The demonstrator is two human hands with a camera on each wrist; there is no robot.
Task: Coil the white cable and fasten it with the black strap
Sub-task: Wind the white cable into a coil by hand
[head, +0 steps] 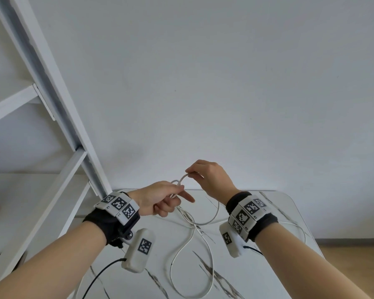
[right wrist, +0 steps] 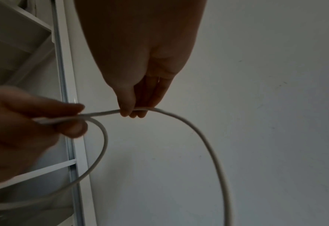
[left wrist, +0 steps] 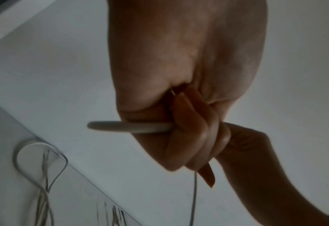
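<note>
Both hands hold the white cable (head: 190, 238) above the far edge of the marble table (head: 274, 212). My left hand (head: 163, 198) grips a small loop of cable between thumb and curled fingers, its index finger pointing right. In the left wrist view the cable (left wrist: 128, 126) sticks out left of the left hand (left wrist: 189, 134). My right hand (head: 203, 171) pinches the cable just above and right of the left hand. In the right wrist view the right hand (right wrist: 134, 110) pinches the top of a wide arc of cable (right wrist: 208, 137). The rest trails in loose loops on the table. No black strap shows.
A white shelf frame (head: 52, 104) leans up the left side, close to my left wrist. A plain white wall fills the background. A black lead (head: 104, 275) runs from the left wrist camera down over the table. Wooden floor (head: 354, 251) shows at right.
</note>
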